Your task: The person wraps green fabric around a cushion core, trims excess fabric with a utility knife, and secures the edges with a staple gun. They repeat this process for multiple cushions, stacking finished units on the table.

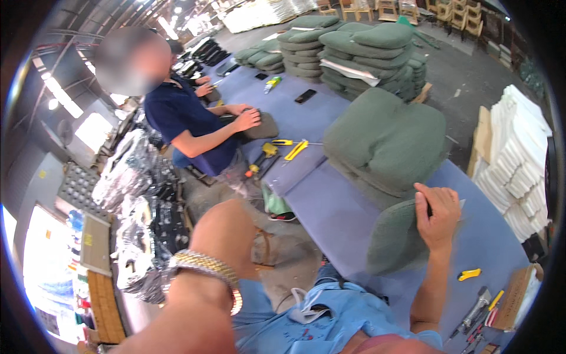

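Head view: a blue table (342,218), work seemingly midway. Along the table's far right side, tall green stacks (368,56), finished or waiting impossible to tell. At mid-table, a pile (383,133), apparently already set down. On the table's near part, a single cushion (392,242) standing tilted, so handling judged unfinished, its far side crowded by the pile. At that cushion's right edge, right hand (437,215), fingers bent, firmness of grip unclear; beyond the table's left edge, well apart, left hand (227,233), blurred, open or closed impossible to tell. By the left edge, a drill (263,158); farther up the table, a phone (305,96); near right, a loose cutter (469,274), possibly in the right hand's way.
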The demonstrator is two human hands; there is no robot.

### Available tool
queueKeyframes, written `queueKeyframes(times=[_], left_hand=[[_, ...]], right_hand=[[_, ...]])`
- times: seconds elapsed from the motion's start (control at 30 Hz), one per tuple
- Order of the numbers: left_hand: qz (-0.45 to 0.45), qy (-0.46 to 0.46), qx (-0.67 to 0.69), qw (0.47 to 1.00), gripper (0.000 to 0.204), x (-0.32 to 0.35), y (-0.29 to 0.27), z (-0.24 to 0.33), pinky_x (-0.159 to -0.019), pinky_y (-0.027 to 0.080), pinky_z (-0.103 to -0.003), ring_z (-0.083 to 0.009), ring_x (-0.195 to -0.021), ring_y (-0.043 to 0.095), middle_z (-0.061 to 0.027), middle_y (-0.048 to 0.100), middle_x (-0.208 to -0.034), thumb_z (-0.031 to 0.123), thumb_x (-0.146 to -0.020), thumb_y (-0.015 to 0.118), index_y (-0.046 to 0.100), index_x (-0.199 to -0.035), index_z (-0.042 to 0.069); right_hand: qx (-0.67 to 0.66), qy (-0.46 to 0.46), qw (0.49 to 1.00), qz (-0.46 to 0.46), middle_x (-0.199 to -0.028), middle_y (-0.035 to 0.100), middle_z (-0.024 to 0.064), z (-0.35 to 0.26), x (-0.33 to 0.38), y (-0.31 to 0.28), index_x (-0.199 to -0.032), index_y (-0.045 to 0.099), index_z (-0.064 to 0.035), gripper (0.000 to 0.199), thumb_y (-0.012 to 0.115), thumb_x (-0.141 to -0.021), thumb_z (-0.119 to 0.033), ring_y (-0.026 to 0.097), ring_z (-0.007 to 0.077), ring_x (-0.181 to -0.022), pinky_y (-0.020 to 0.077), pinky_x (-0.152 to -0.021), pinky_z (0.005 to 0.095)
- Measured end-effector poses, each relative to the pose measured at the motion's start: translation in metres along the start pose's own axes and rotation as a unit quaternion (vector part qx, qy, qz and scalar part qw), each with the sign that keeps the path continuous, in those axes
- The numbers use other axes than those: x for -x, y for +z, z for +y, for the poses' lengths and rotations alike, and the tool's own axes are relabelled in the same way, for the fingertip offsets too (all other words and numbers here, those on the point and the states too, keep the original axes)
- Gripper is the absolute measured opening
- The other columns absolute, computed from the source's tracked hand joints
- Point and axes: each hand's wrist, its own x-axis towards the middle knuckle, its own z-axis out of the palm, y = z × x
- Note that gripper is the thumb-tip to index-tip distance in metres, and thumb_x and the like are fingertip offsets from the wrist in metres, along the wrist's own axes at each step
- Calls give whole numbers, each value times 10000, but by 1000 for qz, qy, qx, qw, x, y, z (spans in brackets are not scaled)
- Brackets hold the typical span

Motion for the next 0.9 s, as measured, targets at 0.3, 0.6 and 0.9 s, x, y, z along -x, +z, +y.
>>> queueKeyframes(times=[0.3,0.6,0.9], left_hand=[[12,-8,6,1000,399,16,-5,-1,-1181,396,-487,-285,-1363,532,-115,615,-1425,235,-1065,547,580,-1395,13],[22,-6,8,1000,387,23,7,-4,-1172,406,-483,-275,-1346,549,-112,631,-1405,231,-1065,544,588,-1380,10],[34,-3,38,999,376,33,23,-3,-1163,416,-480,-265,-1330,565,-109,648,-1384,227,-1066,541,597,-1366,7]], right_hand=[[1,4,1000,0,-803,699,31,-4,6,5,-1002,766,-78,118,716,-917,-142,628,214,-734,435,-789,360],[16,19,1000,-4,-816,710,32,-2,7,-14,-995,767,-83,118,729,-899,-140,631,218,-732,440,-785,362],[-9,26,1000,11,-823,713,34,-8,15,-18,-1009,766,-75,117,710,-918,-122,624,218,-733,439,-793,371]])
